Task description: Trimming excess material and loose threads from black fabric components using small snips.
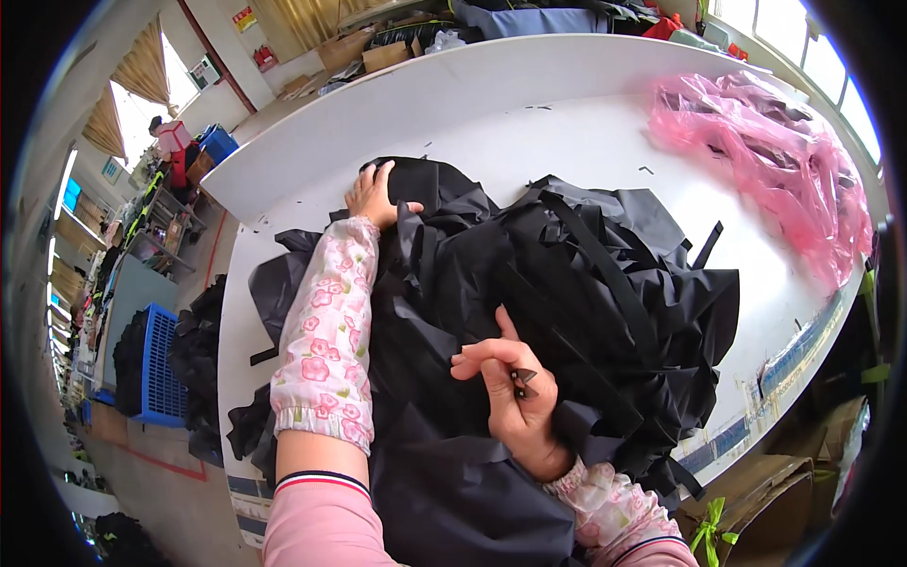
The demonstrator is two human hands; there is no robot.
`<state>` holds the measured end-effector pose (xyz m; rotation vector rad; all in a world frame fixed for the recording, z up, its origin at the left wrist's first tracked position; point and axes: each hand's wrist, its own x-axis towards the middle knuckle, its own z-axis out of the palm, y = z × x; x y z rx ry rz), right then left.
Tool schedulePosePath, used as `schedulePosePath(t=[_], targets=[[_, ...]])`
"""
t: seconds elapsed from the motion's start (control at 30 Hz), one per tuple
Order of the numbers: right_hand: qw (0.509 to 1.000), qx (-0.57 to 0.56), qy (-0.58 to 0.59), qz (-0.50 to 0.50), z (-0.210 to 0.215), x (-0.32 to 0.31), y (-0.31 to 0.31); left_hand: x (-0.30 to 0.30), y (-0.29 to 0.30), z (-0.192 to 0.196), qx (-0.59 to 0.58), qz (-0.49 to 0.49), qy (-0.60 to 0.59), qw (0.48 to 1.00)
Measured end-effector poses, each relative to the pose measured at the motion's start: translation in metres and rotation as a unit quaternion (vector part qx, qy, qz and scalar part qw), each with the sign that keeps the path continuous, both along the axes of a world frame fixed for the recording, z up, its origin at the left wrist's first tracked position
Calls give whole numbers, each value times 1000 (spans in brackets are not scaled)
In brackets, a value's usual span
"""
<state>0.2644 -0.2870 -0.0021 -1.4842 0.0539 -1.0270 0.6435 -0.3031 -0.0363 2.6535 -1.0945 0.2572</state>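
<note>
A large heap of black fabric pieces (463, 274) with loose straps covers the middle of the white table. At its far left edge my left hand (375, 197) lies on the cloth, fingers spread and thumb stretched out. My right hand (520, 397) is above the near middle of the heap, palm partly turned up and fingers curled, with the index finger and thumb close together. Two dark pointed bits of a small tool (522, 380) stick out of the right palm; the rest is hidden in the grip. Floral sleeve covers (326, 331) are on both forearms.
A pink plastic bag (765, 161) of dark pieces lies at the table's far right. The white table (529, 132) has a raised back panel (378, 104). Left, a blue crate (162, 369) stands on the floor; farther off, a person (175, 151) stands. Cardboard boxes (756, 501) are at lower right.
</note>
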Motion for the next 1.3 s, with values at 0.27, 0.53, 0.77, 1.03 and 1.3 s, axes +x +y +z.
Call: schedulePosePath(t=[0.27, 0.53, 0.77, 1.03, 1.3], targets=[[1000, -23, 3, -13, -3, 0, -7, 13, -33, -20, 165, 4, 129, 978], [1000, -26, -7, -11, -4, 1, -2, 33, -12, -18, 6, -46, 115, 992], [999, 2, -45, -2, 5, 6, 14, 44, 93, 169, -243, 61, -77, 965], [996, 55, -60, -19, -9, 13, 0, -113, 137, 341, -471, -190, 130, 852], [988, 150, -48, 1, -8, 29, -8, -275, 206, 487, -473, -294, -87, 826]])
